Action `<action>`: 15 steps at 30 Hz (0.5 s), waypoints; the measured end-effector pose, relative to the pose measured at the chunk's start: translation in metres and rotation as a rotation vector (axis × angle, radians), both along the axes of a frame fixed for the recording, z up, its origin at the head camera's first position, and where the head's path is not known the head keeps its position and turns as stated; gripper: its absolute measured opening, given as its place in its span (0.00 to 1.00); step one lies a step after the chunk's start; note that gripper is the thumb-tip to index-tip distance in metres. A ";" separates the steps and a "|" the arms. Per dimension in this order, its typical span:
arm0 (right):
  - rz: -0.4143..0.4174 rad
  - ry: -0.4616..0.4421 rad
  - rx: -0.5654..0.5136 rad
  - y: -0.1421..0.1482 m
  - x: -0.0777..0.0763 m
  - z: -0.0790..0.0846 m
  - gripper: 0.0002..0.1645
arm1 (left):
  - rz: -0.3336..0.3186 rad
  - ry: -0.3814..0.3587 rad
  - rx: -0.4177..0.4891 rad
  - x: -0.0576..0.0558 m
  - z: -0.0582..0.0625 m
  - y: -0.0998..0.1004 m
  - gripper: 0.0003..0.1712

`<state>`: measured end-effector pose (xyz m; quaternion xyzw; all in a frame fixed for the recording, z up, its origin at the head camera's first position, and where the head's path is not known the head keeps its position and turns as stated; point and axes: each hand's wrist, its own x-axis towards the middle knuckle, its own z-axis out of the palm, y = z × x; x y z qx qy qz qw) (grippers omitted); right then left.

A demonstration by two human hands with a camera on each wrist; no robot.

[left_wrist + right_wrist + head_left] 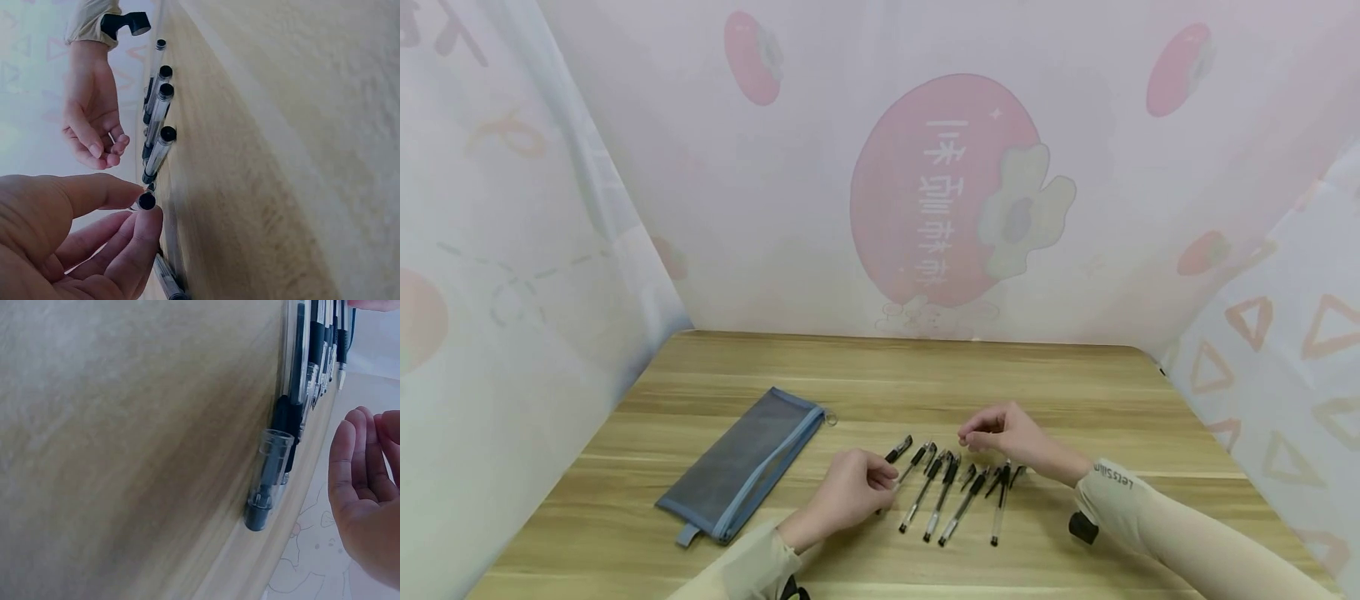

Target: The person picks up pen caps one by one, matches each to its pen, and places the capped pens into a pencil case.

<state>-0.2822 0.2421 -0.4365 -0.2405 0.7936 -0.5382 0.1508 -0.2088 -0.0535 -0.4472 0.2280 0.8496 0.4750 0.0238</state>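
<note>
the pale pink backdrop (820, 208) at the far side is largest, printed with strawberries; white characters run down the big strawberry (887, 192), too faint to read surely. in front of it lies the wood-grain counter (1037, 375). the right sleeve (1187, 517), cream, carries lettering by its cuff that seems to read "letsslim".

on the left of the counter rests a blue-grey mesh pouch (730, 462), lying flat, its zip side facing right and seemingly parted; no label shows on it. neither hand touches it, and no pen can be made out inside.

the left hand (853, 483), near the middle, pinches one pen (147, 200) between thumb and fingers. the right hand (1007, 433), farther and to the right, has its fingers loosely bent, with nothing visible in them, above the far ends of the row.

the leftmost pen (898, 450) lies just beyond the left hand. four other pens (942, 500) spread rightward on the counter, dark grips far, black ends near; no brand is legible on them.

smallest are the loose caps, one a clear cap (269, 475) near the rightmost pen. judging from this, the pen handling is only partway: one is in hand, the rest lie out, and at least one cap is off.
</note>
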 end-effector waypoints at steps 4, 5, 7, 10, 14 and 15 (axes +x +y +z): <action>0.000 0.001 -0.001 0.000 -0.001 -0.002 0.12 | 0.008 -0.037 0.025 0.001 0.002 0.001 0.07; 0.002 0.002 0.001 0.000 -0.002 -0.002 0.12 | 0.011 -0.040 0.029 0.001 0.002 0.001 0.06; 0.007 0.005 0.006 0.000 -0.003 -0.003 0.11 | 0.018 -0.046 0.039 0.002 0.002 0.002 0.07; 0.020 0.012 0.021 0.001 -0.004 -0.003 0.11 | 0.025 -0.059 0.059 0.003 0.003 0.002 0.08; 0.056 0.046 0.065 0.002 -0.011 -0.003 0.11 | 0.040 -0.090 0.075 0.005 0.005 0.003 0.08; 0.067 0.049 0.078 0.002 -0.013 -0.002 0.11 | 0.043 -0.101 0.082 0.005 0.006 0.003 0.08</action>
